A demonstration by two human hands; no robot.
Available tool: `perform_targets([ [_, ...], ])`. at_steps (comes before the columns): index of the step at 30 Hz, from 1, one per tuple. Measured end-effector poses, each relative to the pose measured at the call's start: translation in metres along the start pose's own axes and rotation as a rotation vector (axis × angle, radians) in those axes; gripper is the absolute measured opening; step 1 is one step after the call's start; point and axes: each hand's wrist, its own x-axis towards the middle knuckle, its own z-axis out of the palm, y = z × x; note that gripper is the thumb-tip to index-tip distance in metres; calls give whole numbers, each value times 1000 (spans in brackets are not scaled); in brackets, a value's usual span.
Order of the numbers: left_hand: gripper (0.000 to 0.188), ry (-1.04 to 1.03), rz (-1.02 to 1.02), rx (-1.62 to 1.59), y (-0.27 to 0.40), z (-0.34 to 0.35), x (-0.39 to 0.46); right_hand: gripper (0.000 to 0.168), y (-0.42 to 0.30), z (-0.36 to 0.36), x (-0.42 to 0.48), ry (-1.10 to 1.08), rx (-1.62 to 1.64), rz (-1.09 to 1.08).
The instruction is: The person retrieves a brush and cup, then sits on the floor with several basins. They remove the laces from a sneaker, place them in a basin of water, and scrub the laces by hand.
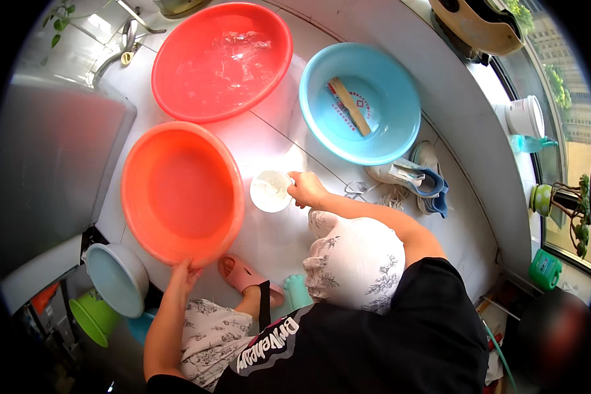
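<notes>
My left hand (187, 276) grips the near rim of an orange plastic basin (138, 152), thumb on the edge. Whether water lies in that basin is hard to tell. With my right hand (308, 189) I hold a small white round cup (271, 209) by its right side. White material lies inside it, but the glare hides what it is. Touching or very near the orange basin's far side is a larger red basin (167, 93) with rippling clear water in it. A light-blue basin (404, 103) stands to the right, holding a flat wooden-backed piece (349, 106).
A pair of white-and-blue sneakers (426, 182) lies beside the blue basin, laces loose on the tiled floor (276, 246). A grey appliance-like box (59, 162) borders the left. Stacked basins (115, 280) are at lower left. Hoses (111, 59) run at upper left.
</notes>
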Motion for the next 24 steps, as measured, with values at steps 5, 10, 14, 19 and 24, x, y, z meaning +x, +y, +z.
perform_targets([
  [5,30,-30,52,-344,-39,92,-24,37,30,-20,-23,265,102,7],
  [10,17,-7,27,-445,-62,137,-23,39,55,-37,-43,434,316,58],
  [14,16,-16,-26,-557,-67,166,-18,40,76,-61,-63,588,168,2],
  [19,17,-265,-45,-622,-100,163,24,37,111,-127,-127,1115,-775,-206],
  [24,22,-354,-63,-649,-109,174,23,19,175,-184,-177,918,-1125,258],
])
